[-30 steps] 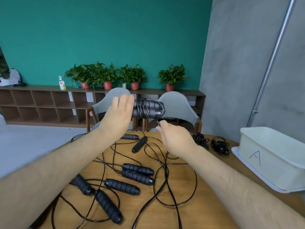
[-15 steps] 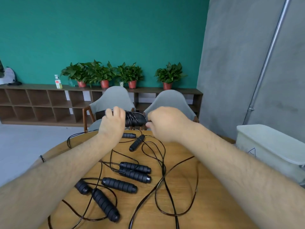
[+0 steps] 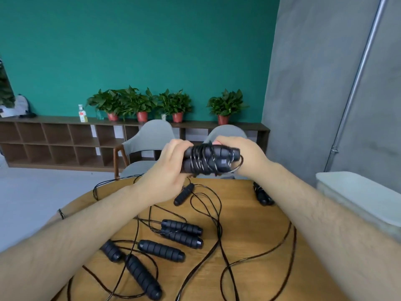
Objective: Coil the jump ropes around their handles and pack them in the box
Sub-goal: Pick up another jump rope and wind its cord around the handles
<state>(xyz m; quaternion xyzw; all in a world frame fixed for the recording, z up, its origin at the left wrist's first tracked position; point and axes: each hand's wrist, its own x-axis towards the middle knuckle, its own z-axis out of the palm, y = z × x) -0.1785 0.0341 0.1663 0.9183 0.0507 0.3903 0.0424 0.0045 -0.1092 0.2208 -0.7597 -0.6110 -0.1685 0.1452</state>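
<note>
The left grip (image 3: 167, 170) and right grip (image 3: 245, 157) each clasp one end of the coiled rope (image 3: 206, 160), held in the air over the tabletop's (image 3: 249, 224) far edge. Beneath them sprawl loose ropes (image 3: 181, 232). A second coil (image 3: 262, 195) lies lower right, and the box (image 3: 358, 192) stands beyond it.

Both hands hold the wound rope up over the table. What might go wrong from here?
1. The coiled jump rope shows a free loop by the right hand; untucked, the winding may loosen when the left hand lets go.
2. The loose ropes cross each other on the table, so lifting the next one could drag others along.
</note>
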